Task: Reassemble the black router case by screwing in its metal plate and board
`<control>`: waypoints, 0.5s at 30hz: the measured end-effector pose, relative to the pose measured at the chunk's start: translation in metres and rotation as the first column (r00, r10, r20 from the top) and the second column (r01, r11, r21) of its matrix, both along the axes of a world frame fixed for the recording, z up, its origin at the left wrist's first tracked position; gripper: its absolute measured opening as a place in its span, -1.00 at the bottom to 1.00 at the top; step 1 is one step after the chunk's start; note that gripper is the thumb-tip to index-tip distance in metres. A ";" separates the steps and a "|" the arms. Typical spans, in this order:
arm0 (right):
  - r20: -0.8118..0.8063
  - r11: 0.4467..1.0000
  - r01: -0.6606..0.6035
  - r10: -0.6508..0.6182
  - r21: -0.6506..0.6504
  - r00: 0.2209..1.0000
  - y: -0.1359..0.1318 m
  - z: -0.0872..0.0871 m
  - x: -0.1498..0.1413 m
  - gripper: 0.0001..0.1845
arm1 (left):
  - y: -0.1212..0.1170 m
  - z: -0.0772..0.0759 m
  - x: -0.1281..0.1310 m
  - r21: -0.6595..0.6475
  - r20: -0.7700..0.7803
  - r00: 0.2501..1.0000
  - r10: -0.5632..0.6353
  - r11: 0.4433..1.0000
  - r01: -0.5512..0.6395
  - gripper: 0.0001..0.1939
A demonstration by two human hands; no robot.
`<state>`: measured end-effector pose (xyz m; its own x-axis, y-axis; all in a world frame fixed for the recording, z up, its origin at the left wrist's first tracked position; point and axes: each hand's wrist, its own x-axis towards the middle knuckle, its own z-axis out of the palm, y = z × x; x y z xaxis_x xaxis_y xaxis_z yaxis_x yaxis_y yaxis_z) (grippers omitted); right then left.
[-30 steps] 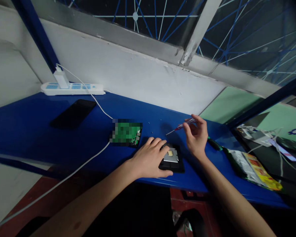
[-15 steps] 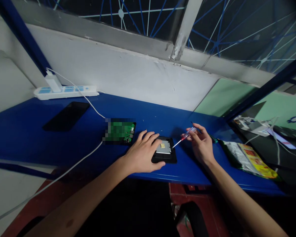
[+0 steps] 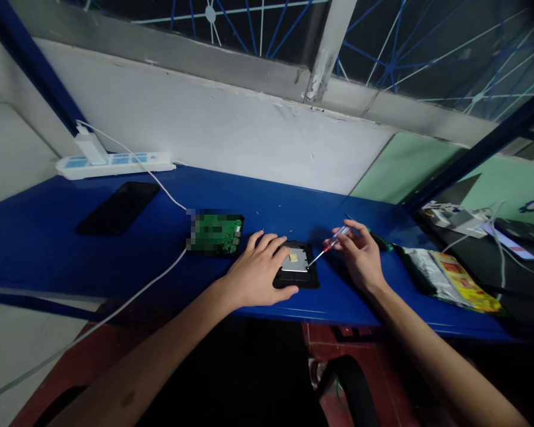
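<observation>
My left hand (image 3: 258,270) lies spread over the left part of a black plastic cover (image 3: 312,280), its fingers apart. A silver metal plate (image 3: 293,265) with a small yellowish square pad (image 3: 293,258) is set in that cover. My right hand (image 3: 361,255) grips a screwdriver (image 3: 336,238) by its clear purplish handle. The screwdriver slants down to the left, its tip at the plate's lower right corner. Whether a screw sits under the tip is too small to tell. Left of my left hand lies a green circuit board (image 3: 218,232) in a black housing, partly blurred out.
A dark phone (image 3: 118,207) and a white power strip (image 3: 115,164) with a plugged-in charger lie left on the blue table (image 3: 249,196). A white cable (image 3: 129,302) crosses the table edge. A green handle (image 3: 382,242) and a foil packet (image 3: 449,279) lie to the right.
The screwdriver tip has shifted slightly from the plate's right edge to its lower right corner. My left hand stays on the cover. The camera view has moved a little.
</observation>
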<state>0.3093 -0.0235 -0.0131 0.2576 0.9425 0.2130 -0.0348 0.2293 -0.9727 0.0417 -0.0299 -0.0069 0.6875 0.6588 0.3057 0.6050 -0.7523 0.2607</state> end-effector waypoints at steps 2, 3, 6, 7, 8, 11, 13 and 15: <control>0.008 1.000 -0.001 0.001 0.001 1.000 0.000 0.000 0.000 -0.55 | 0.000 0.000 0.000 0.001 0.005 1.000 0.002 1.000 -0.002 -0.34; 0.019 1.000 -0.001 0.001 0.005 1.000 0.000 0.000 0.000 -0.55 | 0.000 0.000 0.000 0.003 0.005 1.000 0.004 1.000 -0.004 -0.35; 0.061 1.000 0.005 -0.007 0.030 0.998 -0.001 0.000 0.000 -0.57 | 0.000 0.000 0.001 0.010 -0.001 1.000 0.006 1.000 -0.006 -0.34; 0.071 0.999 0.006 -0.009 0.040 0.997 -0.001 0.000 0.000 -0.59 | 0.000 0.000 0.001 0.010 -0.004 1.000 0.005 1.000 -0.005 -0.34; 0.079 0.999 0.005 -0.009 0.049 0.997 -0.001 0.000 0.000 -0.60 | 0.000 0.000 0.001 0.011 -0.007 1.000 0.004 1.000 -0.004 -0.35; 0.092 0.998 -0.001 -0.005 0.064 0.996 -0.001 0.000 0.000 -0.61 | 0.000 0.001 0.001 0.008 -0.014 1.000 0.004 1.000 -0.004 -0.35; 0.094 0.998 -0.002 -0.005 0.066 0.996 -0.002 0.001 0.000 -0.60 | 0.000 0.001 0.001 0.007 -0.017 1.000 0.008 1.000 -0.008 -0.35; 0.091 0.997 0.005 -0.012 0.072 0.996 -0.003 0.003 -0.001 -0.60 | 0.000 0.000 0.000 0.007 -0.018 1.000 0.008 1.000 -0.008 -0.33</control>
<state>0.3086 -0.0263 -0.0102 0.2420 0.9218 0.3028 0.0554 0.2985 -0.9528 0.0421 -0.0300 -0.0066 0.6878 0.6620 0.2978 0.6154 -0.7494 0.2443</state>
